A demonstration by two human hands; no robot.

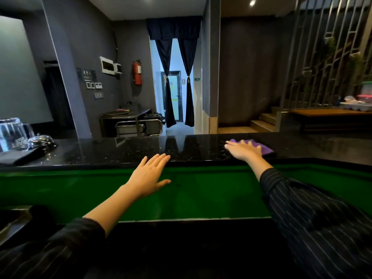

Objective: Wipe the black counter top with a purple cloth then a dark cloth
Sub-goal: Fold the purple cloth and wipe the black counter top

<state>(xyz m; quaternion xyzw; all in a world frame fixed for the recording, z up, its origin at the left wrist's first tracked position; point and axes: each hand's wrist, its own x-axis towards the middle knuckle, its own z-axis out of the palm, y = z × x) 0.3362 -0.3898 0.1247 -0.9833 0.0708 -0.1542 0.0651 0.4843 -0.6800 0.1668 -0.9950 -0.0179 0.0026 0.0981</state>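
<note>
Purple on black, and we're in the first pass: the purple cloth (261,147) lies flat on the black counter top (141,151) out at one o'clock. Our right hand (244,150) is spread on top of it, fingers straight, palm pressing down, nothing gripped. Our left hand (150,176) hovers at eleven o'clock, fingers loose and straight, tips just over the counter's near edge, holding nothing.

By our reckoning the wipe is well short of done, with the long stretch toward nine o'clock to cover. The next move calls for even pressure and a sweep leftward along the slab.

What's in the way? Out at ten o'clock sit upturned glasses (13,133), a small domed bell (41,140) beside them, and a flat folded dark cloth (19,157), probably the one for the second pass, though it's dim there. They crowd the left end; we'd wipe round them or lift them. A green panel (201,194) runs below the near edge.
</note>
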